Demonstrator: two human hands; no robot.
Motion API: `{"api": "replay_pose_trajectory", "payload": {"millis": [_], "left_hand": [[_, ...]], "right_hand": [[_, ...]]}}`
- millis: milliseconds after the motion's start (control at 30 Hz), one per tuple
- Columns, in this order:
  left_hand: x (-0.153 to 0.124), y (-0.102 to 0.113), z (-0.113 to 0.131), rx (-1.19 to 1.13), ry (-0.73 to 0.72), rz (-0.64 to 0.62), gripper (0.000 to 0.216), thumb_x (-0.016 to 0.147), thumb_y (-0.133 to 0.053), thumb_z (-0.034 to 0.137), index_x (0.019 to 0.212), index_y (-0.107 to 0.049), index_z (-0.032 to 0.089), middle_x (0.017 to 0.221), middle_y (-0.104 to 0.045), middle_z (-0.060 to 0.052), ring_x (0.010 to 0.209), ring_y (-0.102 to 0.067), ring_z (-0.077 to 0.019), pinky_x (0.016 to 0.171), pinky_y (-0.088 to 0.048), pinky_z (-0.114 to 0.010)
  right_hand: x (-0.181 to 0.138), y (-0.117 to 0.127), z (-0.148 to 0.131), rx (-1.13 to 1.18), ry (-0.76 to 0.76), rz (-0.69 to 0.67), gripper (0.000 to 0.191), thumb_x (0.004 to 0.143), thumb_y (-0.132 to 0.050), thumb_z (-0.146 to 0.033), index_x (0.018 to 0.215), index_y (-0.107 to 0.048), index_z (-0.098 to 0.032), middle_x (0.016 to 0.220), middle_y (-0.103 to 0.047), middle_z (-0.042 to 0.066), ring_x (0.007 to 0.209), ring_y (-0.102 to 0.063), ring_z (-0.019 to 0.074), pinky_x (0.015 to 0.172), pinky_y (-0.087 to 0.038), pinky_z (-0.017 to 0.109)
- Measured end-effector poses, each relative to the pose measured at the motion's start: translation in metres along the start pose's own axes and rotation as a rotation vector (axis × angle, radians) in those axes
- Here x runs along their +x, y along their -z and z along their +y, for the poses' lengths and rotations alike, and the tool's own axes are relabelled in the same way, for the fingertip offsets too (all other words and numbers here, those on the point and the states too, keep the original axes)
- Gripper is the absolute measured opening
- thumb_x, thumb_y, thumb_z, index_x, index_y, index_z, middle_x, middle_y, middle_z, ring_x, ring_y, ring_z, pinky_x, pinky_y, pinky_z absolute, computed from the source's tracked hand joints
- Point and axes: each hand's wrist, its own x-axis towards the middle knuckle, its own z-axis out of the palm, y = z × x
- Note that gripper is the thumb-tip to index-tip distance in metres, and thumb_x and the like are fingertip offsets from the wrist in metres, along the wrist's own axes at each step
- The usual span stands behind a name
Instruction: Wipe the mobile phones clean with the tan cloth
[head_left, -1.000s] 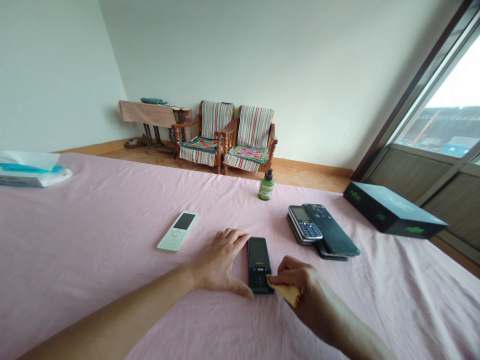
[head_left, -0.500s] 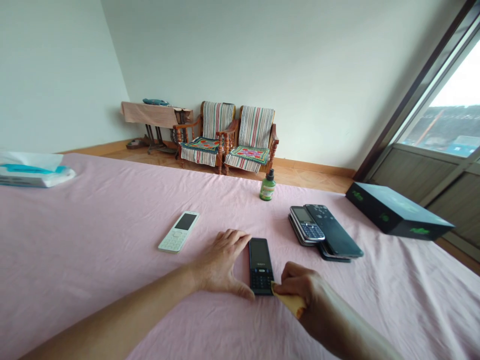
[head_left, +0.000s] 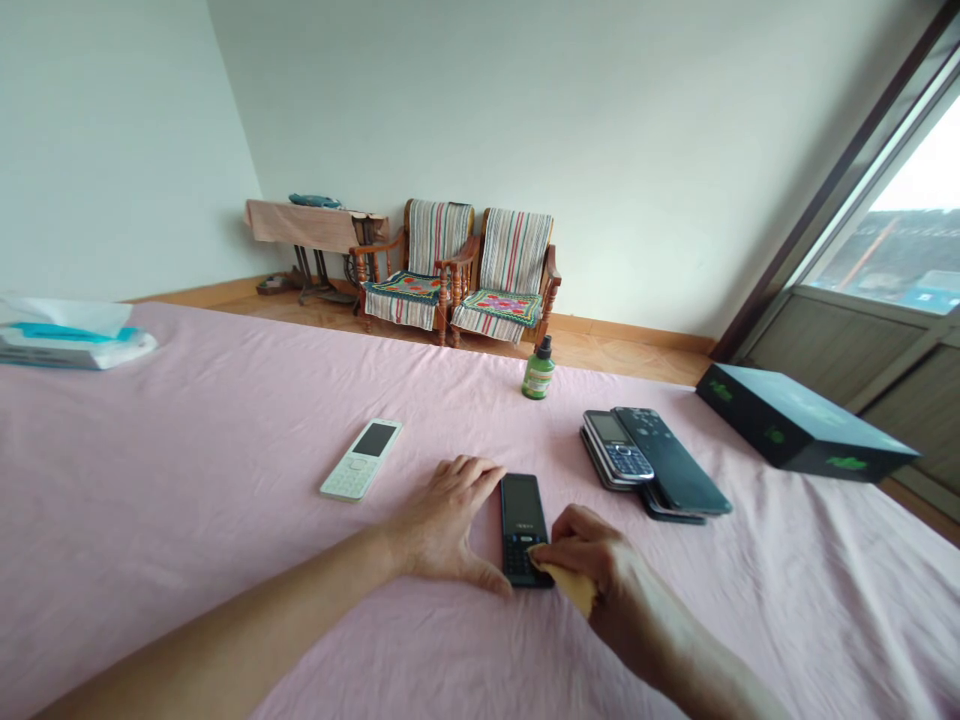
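Observation:
A black keypad mobile phone [head_left: 523, 508] lies face up on the pink cloth. My left hand [head_left: 450, 525] braces it from the left, with the forefinger at its top left corner and the thumb at its bottom left corner. In my right hand [head_left: 592, 555] a folded yellow cloth [head_left: 576, 588] is pinched, and its tip presses on the phone's keypad. To the left lies a white keypad phone [head_left: 361, 460]. On the right, a silver-edged keypad phone [head_left: 619, 447] rests on a stack beside a larger dark phone [head_left: 675, 460] with scuffs at its top.
A green spray bottle [head_left: 538, 370] stands near the far edge of the pink-covered surface [head_left: 225, 440]. A black box [head_left: 802, 420] sits at the right, and a tissue pack [head_left: 75, 340] at the far left. Beyond are two wooden chairs [head_left: 499, 265] and a draped table [head_left: 300, 225].
My right hand has moved up and left, taking the yellow cloth from the phone's lower right corner onto its keypad. My left hand keeps its place on the phone.

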Motion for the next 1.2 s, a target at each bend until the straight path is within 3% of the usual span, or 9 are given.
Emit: {"api": "replay_pose_trajectory", "payload": {"millis": [233, 467, 667, 1200], "left_hand": [[0.001, 0.0, 0.0, 0.027, -0.023, 0.014, 0.106, 0.053, -0.067, 0.077, 0.135, -0.038, 0.018, 0.133, -0.046, -0.016, 0.12, -0.04, -0.037, 0.102, -0.029, -0.054], [0.001, 0.001, 0.002, 0.014, -0.005, 0.015, 0.103, 0.053, -0.069, 0.074, 0.134, -0.039, 0.018, 0.131, -0.047, -0.015, 0.118, -0.042, -0.0358, 0.101, -0.031, -0.051], [0.001, 0.002, 0.0, 0.016, -0.025, 0.005, 0.105, 0.053, -0.069, 0.073, 0.135, -0.038, 0.017, 0.133, -0.046, -0.015, 0.12, -0.04, -0.0361, 0.103, -0.029, -0.052], [0.001, 0.002, -0.001, -0.006, 0.012, -0.017, 0.103, 0.053, -0.072, 0.069, 0.137, -0.037, 0.021, 0.133, -0.046, -0.013, 0.12, -0.041, -0.0356, 0.103, -0.029, -0.052]], "right_hand": [[-0.005, 0.013, -0.012, 0.051, 0.01, -0.128, 0.03, 0.08, -0.051, -0.001, 0.073, -0.072, -0.022, 0.075, -0.056, 0.001, 0.072, -0.055, 0.0119, 0.058, -0.036, 0.022], [-0.001, -0.007, -0.016, 0.004, 0.013, -0.065, 0.026, 0.077, -0.055, -0.002, 0.075, -0.071, -0.022, 0.083, -0.058, 0.003, 0.08, -0.053, 0.016, 0.063, -0.038, 0.025], [-0.006, 0.007, -0.012, -0.026, -0.056, -0.123, 0.03, 0.078, -0.053, -0.001, 0.072, -0.072, -0.023, 0.077, -0.056, 0.003, 0.076, -0.054, 0.0157, 0.062, -0.037, 0.026], [-0.002, -0.006, -0.011, -0.088, 0.079, -0.064, 0.03, 0.076, -0.055, 0.0, 0.083, -0.072, -0.024, 0.083, -0.057, 0.003, 0.081, -0.05, 0.0161, 0.065, -0.033, 0.027]]}}
